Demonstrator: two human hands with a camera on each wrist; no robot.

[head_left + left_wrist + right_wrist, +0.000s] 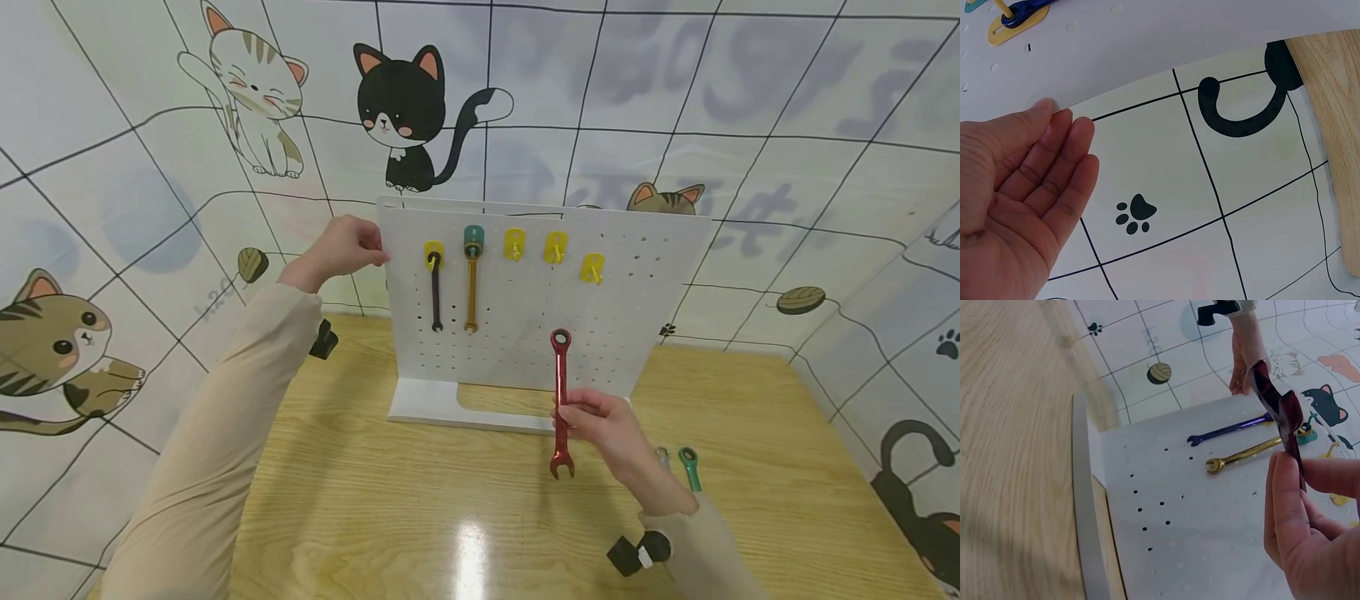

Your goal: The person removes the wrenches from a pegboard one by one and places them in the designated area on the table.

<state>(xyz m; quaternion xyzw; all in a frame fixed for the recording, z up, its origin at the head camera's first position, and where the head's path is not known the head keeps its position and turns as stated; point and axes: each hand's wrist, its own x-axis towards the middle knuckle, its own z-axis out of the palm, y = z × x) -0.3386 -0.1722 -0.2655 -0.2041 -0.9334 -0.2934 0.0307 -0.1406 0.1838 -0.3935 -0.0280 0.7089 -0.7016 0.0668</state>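
Observation:
My right hand (611, 433) pinches a shiny red combination wrench (561, 400) by its shaft, ring end up and open end down, in front of a white pegboard (517, 333). In the right wrist view, the thumb and fingertips grip the same wrench (1280, 412). My left hand (341, 248) holds the pegboard's left edge, thumb and fingertips together at it in the left wrist view. On the board hang a dark purple-blue wrench (437, 296) from a yellow hook and a gold wrench (472, 292) beside it, under a teal piece (473, 237).
Three bare yellow hooks (555, 247) are on the board's right half. A green wrench (690, 468) and a silver wrench (663, 457) lie on the wooden table (375, 508) near my right wrist. Behind stands a tiled wall with cartoon cats (405, 108).

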